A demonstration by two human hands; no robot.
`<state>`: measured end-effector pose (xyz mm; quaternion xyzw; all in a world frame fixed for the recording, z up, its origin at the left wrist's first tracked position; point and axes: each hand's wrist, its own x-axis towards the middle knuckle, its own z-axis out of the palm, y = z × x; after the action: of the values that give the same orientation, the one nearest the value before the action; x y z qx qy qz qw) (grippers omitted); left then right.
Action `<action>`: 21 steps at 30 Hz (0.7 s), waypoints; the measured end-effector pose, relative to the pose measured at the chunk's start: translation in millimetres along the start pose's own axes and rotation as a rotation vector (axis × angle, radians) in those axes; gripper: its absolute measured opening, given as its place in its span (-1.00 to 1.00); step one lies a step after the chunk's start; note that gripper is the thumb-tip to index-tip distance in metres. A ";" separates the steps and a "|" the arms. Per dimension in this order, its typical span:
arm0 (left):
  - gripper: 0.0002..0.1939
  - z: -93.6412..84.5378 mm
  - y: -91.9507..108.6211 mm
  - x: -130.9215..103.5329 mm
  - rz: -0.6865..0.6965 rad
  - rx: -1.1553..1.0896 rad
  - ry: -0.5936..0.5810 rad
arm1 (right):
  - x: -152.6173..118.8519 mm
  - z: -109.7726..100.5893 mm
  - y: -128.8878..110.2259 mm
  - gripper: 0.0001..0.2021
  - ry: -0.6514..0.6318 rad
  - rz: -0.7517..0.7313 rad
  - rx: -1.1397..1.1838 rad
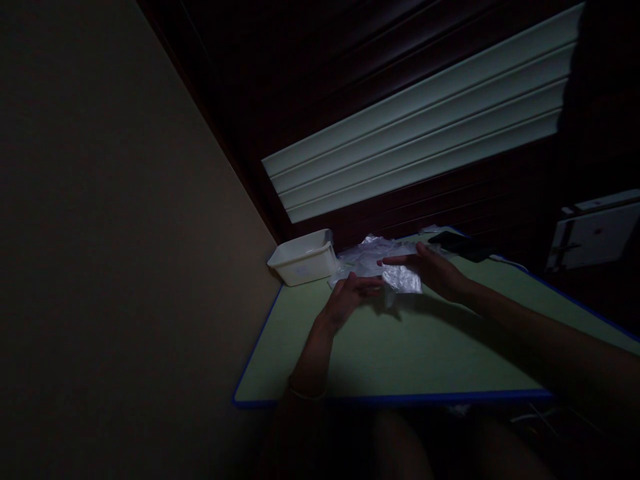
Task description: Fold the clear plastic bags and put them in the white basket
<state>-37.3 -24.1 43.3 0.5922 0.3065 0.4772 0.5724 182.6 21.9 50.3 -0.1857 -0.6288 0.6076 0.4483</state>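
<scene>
A crinkled, shiny clear plastic bag (pixel 401 280) is held up over the table between my two hands. My left hand (pixel 345 300) comes in from the lower left, its fingertips closed at the bag's left edge. From the right reaches my right hand (pixel 440 270), with its fingers along the bag's upper edge and its thumb raised; how firmly it grips is hard to see in the dim light. Behind the hands lies a loose pile of clear plastic bags (pixel 363 253), partly hidden by my fingers.
A white plastic bin (pixel 305 260) stands at the table's back left corner, against the wall. On the back right rests a dark flat object (pixel 460 245) with a white cable (pixel 510 263). The pale green table (pixel 400 360) has a blue edge. White boxes (pixel 595 233) are farther right.
</scene>
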 end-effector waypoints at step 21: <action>-0.39 15.9 -17.7 6.9 -0.031 0.208 -0.149 | -3.7 7.7 23.7 -0.36 -0.177 -0.006 -0.169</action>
<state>-17.1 -21.2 29.4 0.6774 0.3202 0.3885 0.5363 171.1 19.0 28.2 -0.1669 -0.7155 0.5650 0.3756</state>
